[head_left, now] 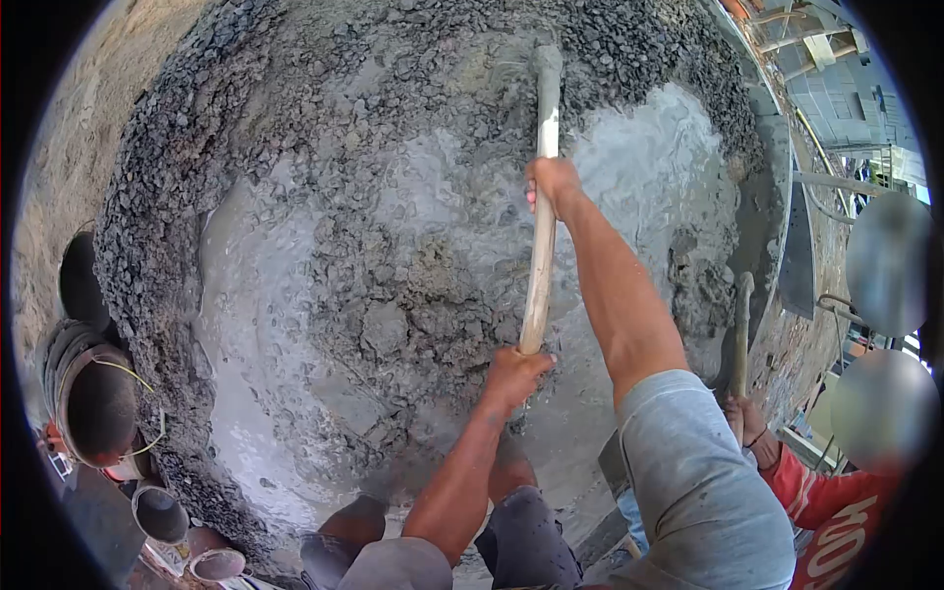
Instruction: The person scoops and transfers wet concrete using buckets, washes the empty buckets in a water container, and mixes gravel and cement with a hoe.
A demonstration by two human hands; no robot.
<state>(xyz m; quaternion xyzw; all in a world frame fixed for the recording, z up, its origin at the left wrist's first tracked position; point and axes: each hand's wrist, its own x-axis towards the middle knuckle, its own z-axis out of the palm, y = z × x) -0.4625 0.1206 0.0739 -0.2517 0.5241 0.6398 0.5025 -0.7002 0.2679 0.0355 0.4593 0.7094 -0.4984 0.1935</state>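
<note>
My right hand [554, 185] is wrapped round the upper part of the pale wooden handle of a hoe [540, 261]. Lower down, my left hand [517, 376] grips the same handle near its bottom end. Grey mud coats the hoe's far end, and its blade is hidden in the mix. Wet grey concrete mix [261, 324] spreads beneath both hands, with watery pools and lumpy patches. Dark gravel [167, 216] is heaped along the left and top of it. My bare legs stand in the mix at the bottom.
At the lower right, a co-worker's hand [749, 421] in a red sleeve [801, 487] holds another wooden handle [742, 329]. Stacked buckets [96, 403] and smaller containers [160, 514] stand along the left edge. A low rim [777, 226] borders the mix on the right.
</note>
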